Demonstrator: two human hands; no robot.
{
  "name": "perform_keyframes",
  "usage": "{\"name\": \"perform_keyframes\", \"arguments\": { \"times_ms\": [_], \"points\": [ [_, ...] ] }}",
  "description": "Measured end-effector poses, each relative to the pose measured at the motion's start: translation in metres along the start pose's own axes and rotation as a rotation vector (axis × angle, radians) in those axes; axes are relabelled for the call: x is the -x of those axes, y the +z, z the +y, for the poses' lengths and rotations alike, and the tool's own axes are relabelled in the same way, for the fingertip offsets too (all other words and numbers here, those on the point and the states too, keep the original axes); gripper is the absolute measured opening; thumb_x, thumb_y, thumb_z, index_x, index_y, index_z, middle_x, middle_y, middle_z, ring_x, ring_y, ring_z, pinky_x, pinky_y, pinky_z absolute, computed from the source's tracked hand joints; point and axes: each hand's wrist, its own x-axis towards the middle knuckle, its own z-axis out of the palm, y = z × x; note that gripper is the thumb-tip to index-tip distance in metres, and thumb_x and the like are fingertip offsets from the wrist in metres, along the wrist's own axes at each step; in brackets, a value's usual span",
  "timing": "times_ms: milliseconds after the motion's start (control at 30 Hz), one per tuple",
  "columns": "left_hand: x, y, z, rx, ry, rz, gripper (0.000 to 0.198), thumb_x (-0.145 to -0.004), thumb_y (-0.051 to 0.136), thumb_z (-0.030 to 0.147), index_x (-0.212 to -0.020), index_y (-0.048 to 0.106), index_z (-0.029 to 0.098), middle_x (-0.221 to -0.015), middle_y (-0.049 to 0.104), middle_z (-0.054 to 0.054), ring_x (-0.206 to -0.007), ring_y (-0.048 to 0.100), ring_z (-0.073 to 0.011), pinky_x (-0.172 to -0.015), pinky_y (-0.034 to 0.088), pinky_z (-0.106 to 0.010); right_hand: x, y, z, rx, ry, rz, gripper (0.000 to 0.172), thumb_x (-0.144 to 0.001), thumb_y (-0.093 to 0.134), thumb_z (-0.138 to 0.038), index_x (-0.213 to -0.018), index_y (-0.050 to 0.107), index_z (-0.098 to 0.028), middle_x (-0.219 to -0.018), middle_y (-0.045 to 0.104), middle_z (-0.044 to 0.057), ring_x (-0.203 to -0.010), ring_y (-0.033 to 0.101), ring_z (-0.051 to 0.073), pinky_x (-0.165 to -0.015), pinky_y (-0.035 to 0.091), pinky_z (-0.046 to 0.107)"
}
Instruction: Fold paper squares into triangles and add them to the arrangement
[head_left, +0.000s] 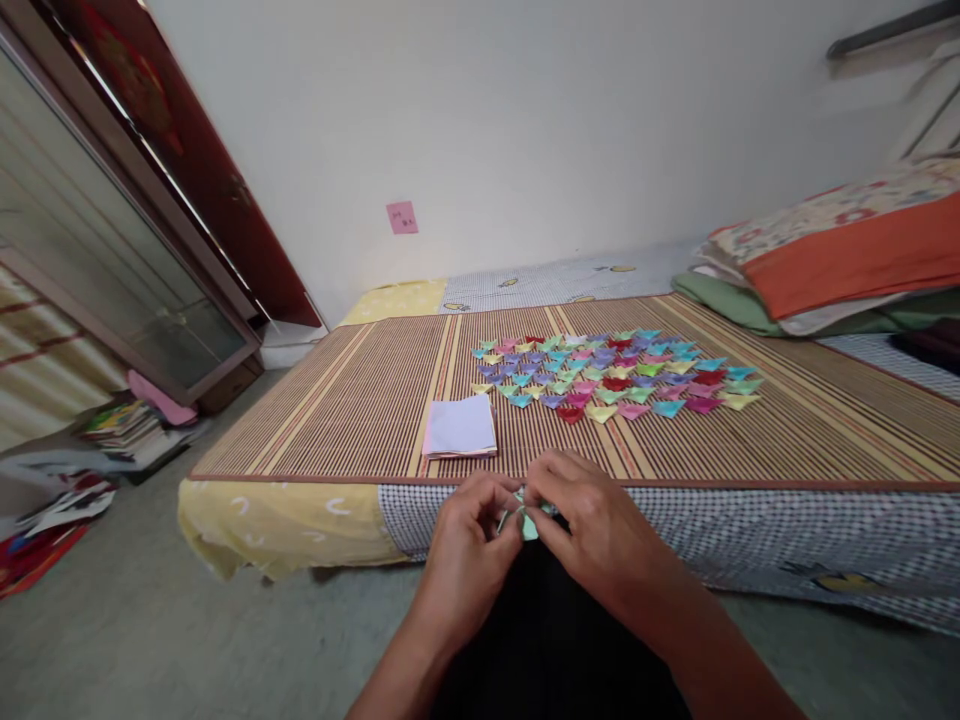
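Between my hands, just off the bed's front edge, is a small piece of light green folded paper (pixel 529 527). My left hand (pixel 474 540) pinches its left side between thumb and fingers. On the right side, my right hand (pixel 581 505) grips the same paper, its fingertips close to the left ones. Fingers cover much of the paper, so its exact folded form is hidden. Beyond my hands, a stack of square paper sheets (pixel 460 427) lies on the mat with a pale lilac sheet on top. Rows of many-coloured folded paper pieces (pixel 615 375) spread behind it to the right.
A striped woven mat (pixel 360 400) covers the bed, over a checked and yellow sheet (pixel 292 520). Folded bedding (pixel 847 250) is piled at the right. A pink note (pixel 402 217) is on the wall. Books (pixel 124 435) sit low at the left, near a glass-panelled door (pixel 112 220).
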Motion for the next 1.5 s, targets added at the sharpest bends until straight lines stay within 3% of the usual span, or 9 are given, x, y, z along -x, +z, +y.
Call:
{"name": "perform_keyframes", "arguments": {
  "times_ms": [267,467,667,800,1000,1133,1267,1400,1500],
  "points": [
    [-0.002,-0.001,-0.006,0.078,-0.040,-0.043,0.009,-0.083,0.064,0.012,-0.078,0.061,0.019,-0.093,0.070,-0.004,-0.084,0.062,-0.0173,-0.076,0.048,-0.028,0.000,0.002,-0.001,0.010,-0.061,-0.021,0.020,-0.087,0.061,0.002,-0.084,0.059,-0.018,-0.091,0.061,0.005,-0.088,0.055,0.023,-0.079,0.044,0.037],
    [-0.002,-0.012,-0.003,0.167,-0.148,-0.051,0.025,-0.087,0.070,0.025,-0.110,0.066,0.019,-0.102,0.070,-0.006,-0.087,0.063,-0.0179,-0.074,0.051,-0.027,-0.001,-0.002,-0.004,-0.037,-0.015,0.004,0.024,-0.086,0.059,0.003,-0.081,0.052,-0.019,-0.090,0.057,0.004,-0.088,0.054,0.022,-0.079,0.044,0.034],
    [-0.002,-0.020,-0.008,0.583,-0.321,-0.041,0.044,-0.092,0.070,0.050,-0.121,0.062,0.017,-0.117,0.072,-0.014,-0.102,0.069,-0.0239,-0.075,0.059,-0.031,-0.001,0.003,-0.002,-0.066,-0.007,0.053,0.026,-0.086,0.057,0.003,-0.079,0.048,-0.021,-0.090,0.055,0.004,-0.088,0.053,0.022,-0.079,0.044,0.035],
    [-0.005,-0.003,-0.017,1.018,-0.501,-0.111,0.049,-0.095,0.061,0.057,-0.112,0.068,0.011,-0.101,0.075,-0.014,-0.092,0.074,-0.0247,-0.081,0.060,-0.037,-0.003,0.012,-0.003,-0.115,-0.022,0.089,0.025,-0.086,0.054,0.003,-0.080,0.049,-0.020,-0.095,0.058,0.006,-0.092,0.055,0.024,-0.082,0.046,0.038],
    [-0.011,0.021,-0.025,1.403,-0.637,0.009,0.047,-0.104,0.049,0.051,-0.094,0.071,0.010,-0.085,0.075,-0.009,-0.094,0.075,-0.0246,-0.095,0.056,-0.039,-0.004,0.025,-0.007,-0.154,0.001,0.073,0.021,-0.085,0.059,0.002,-0.083,0.058,-0.019,-0.101,0.060,0.009,-0.097,0.057,0.026,-0.087,0.047,0.040],
    [-0.010,0.024,-0.028,1.383,-0.631,0.039,0.046,-0.104,0.049,0.048,-0.093,0.072,0.010,-0.089,0.075,-0.009,-0.090,0.074,-0.0213,-0.094,0.056,-0.035,-0.003,0.029,-0.005,-0.150,0.012,0.054,0.018,-0.086,0.059,0.001,-0.088,0.062,-0.017,-0.102,0.060,0.009,-0.099,0.056,0.026,-0.088,0.046,0.041],
    [-0.007,0.023,-0.040,1.116,-0.527,0.056,0.045,-0.098,0.060,0.053,-0.101,0.074,0.010,-0.092,0.077,-0.010,-0.087,0.073,-0.0202,-0.083,0.057,-0.030,-0.001,0.029,0.007,-0.137,0.058,0.106,0.020,-0.086,0.057,0.001,-0.084,0.057,-0.018,-0.099,0.059,0.007,-0.096,0.055,0.024,-0.085,0.044,0.038],
    [-0.005,0.022,-0.061,0.910,-0.593,0.078,0.041,-0.077,0.085,0.048,-0.095,0.074,0.013,-0.091,0.078,-0.009,-0.078,0.072,-0.0175,-0.070,0.055,-0.025,0.005,0.024,0.031,-0.191,0.162,0.093,0.021,-0.087,0.057,-0.002,-0.078,0.054,-0.020,-0.093,0.057,0.003,-0.092,0.056,0.021,-0.082,0.043,0.035],
    [-0.004,0.026,-0.085,0.731,-0.629,0.024,0.048,-0.073,0.085,0.054,-0.095,0.074,0.012,-0.088,0.078,-0.010,-0.073,0.071,-0.0166,-0.067,0.052,-0.024,0.014,0.020,0.058,-0.214,0.254,0.091,0.020,-0.087,0.057,-0.005,-0.076,0.055,-0.021,-0.090,0.057,0.001,-0.090,0.057,0.020,-0.080,0.042,0.033]
  ]
}}
